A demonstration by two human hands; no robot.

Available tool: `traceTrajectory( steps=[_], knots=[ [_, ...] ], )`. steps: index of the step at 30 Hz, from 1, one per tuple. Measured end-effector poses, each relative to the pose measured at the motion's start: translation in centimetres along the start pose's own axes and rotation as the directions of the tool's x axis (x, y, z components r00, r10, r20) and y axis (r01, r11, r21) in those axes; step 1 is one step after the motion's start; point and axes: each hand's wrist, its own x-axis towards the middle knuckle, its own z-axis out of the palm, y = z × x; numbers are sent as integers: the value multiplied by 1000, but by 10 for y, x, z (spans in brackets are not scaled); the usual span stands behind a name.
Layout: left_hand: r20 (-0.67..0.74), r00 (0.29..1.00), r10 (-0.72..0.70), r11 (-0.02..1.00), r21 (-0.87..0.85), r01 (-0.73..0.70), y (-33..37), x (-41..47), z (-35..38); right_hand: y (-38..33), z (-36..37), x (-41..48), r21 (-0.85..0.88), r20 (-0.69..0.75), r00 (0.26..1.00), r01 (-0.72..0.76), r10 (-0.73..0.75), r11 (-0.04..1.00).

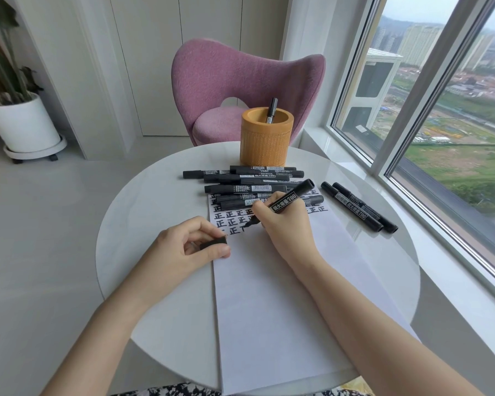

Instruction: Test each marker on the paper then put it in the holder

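Both hands forward over the work area, each holding one item.
The left hand lies knuckles up, thumb and curled fingers pinching a cap. The right hand grips a marker in a writing hold, tip pointing down-left. Both forearms are bare.

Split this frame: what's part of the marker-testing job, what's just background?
Job: uncapped marker in right hand, tip at paper; cap in left hand; marker pile; two markers off to the right; holder with one marker inside.
Not job: pink chair; potted plant; window.
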Motion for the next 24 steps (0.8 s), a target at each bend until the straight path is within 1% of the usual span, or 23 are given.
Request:
traceTrajectory(
  steps=[8, 13, 24],
  knots=[
    [13, 1000, -4, 1000, -14, 4, 1, 0, 0, 1, 1, 1, -25, -8, 999, 39, -40, 999],
    [12, 1000, -1, 1000, -11, 1, 1, 0, 0, 2, 1, 1, -4, -1, 1000, 18, -18, 1000],
    [11, 1000, 3, 1000, -2, -3, -1, 0, -1, 1, 3, 1, -25, 19, 999, 46, -46, 999]
  ],
)
